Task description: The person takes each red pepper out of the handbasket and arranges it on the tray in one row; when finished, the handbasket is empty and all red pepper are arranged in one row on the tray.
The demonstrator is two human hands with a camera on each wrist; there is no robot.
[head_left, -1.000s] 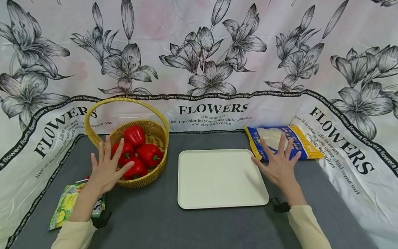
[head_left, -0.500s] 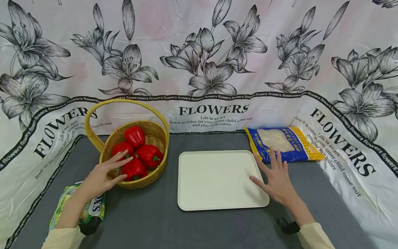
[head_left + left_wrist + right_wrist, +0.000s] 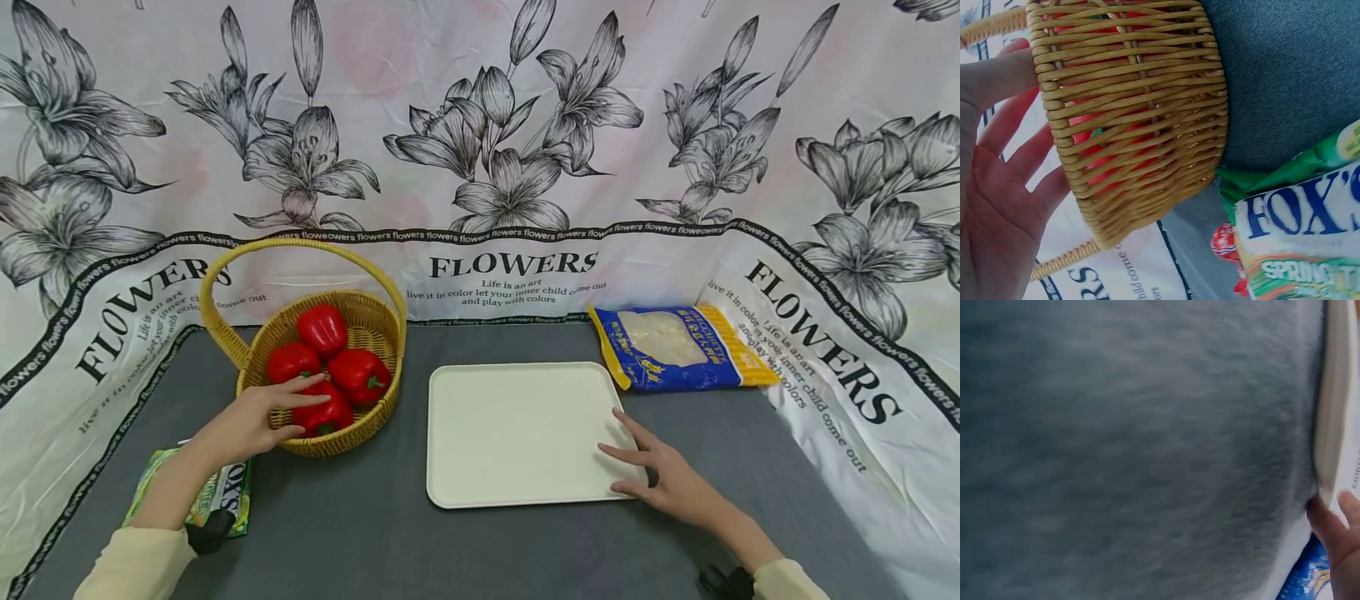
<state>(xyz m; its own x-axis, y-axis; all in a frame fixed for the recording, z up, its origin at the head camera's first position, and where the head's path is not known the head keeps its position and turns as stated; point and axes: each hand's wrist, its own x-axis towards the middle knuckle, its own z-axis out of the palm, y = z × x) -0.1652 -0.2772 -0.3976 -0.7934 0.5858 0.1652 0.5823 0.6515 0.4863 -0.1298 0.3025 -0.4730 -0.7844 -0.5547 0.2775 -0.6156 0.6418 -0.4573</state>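
Observation:
My left hand (image 3: 243, 425) reaches over the near-left rim of a yellow wicker basket (image 3: 375, 425), its extended fingers above the nearest red bell pepper (image 3: 326, 412). Several red bell peppers sit inside. In the left wrist view, spread fingers (image 3: 1007, 134) pass behind the basket's rim, so their tips are partly hidden; contact with a pepper cannot be made out. A cream rectangular tray (image 3: 525, 437) lies mid-table. At its right edge is my right hand (image 3: 675, 483), fingers loosely bent and apart over the tray. In the right wrist view, a finger (image 3: 1329, 531) is close to the tray's rim (image 3: 1335, 412).
A blue and yellow food bag (image 3: 667, 346) lies behind the tray on the right. Under my left forearm is a green FOX'S packet (image 3: 225, 492), partly hidden. Flower-printed cloth (image 3: 510, 183) hangs behind the grey table (image 3: 450, 558).
My left hand has moved from beside the basket to over the near pepper, its fingers turning rightward. The right hand has come down and nearer from the food bag to the tray's right edge.

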